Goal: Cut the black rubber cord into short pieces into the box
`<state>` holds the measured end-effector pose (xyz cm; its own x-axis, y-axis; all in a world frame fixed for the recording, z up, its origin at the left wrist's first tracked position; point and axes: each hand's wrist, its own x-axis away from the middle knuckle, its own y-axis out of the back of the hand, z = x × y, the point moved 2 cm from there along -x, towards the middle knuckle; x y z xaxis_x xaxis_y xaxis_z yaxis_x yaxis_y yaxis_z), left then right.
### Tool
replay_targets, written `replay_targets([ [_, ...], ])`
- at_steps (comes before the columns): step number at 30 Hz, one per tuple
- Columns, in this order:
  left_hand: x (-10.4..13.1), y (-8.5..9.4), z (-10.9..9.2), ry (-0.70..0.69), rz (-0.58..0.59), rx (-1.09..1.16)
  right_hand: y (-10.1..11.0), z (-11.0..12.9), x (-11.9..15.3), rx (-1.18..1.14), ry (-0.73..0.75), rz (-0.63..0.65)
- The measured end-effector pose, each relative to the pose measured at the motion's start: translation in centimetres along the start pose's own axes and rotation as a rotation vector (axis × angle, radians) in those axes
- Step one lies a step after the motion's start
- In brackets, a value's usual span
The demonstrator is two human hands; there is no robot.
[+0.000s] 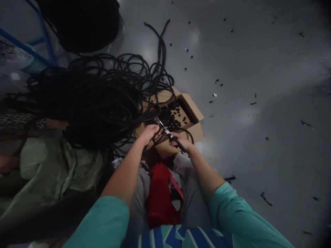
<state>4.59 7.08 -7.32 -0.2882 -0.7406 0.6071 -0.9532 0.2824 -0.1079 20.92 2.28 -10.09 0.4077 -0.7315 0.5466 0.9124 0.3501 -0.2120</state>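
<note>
My right hand point(180, 140) is closed round the black handles of a pair of scissors point(168, 133), whose metal blades point up and left toward my other hand. My left hand point(151, 133) pinches a black cord point(159, 138) close to the blades; its fingertips partly hide the cord. Both hands are over the near side of an open cardboard box point(193, 109). Many small black cut pieces point(173, 119) lie inside the box. A large tangled heap of black cord point(103, 100) spreads left of the box and partly over it.
Black scraps point(253, 103) are scattered on the grey floor point(258, 62). A dark bulky bag point(82, 24) and a blue metal frame point(42, 38) stand at the upper left. Another person in green clothing point(51, 165) is close on my left. Something red point(160, 196) lies between my legs.
</note>
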Motion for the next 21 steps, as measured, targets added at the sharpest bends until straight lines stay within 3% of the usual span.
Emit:
replay_targets([
  [4, 0.32, -0.37, 0.02, 0.069, 0.058, 0.154, -0.21, 0.43, 0.13, -0.071, 0.029, 0.048],
  [10, 0.49, -0.24, -0.15, 0.120, 0.108, 0.342, -0.39, 0.13, 0.28, -0.098, -0.008, 0.004],
  [21, 0.11, -0.31, 0.45, 0.066, 0.048, 0.284, -0.67, 0.71, 0.57, -0.101, -0.090, -0.083],
])
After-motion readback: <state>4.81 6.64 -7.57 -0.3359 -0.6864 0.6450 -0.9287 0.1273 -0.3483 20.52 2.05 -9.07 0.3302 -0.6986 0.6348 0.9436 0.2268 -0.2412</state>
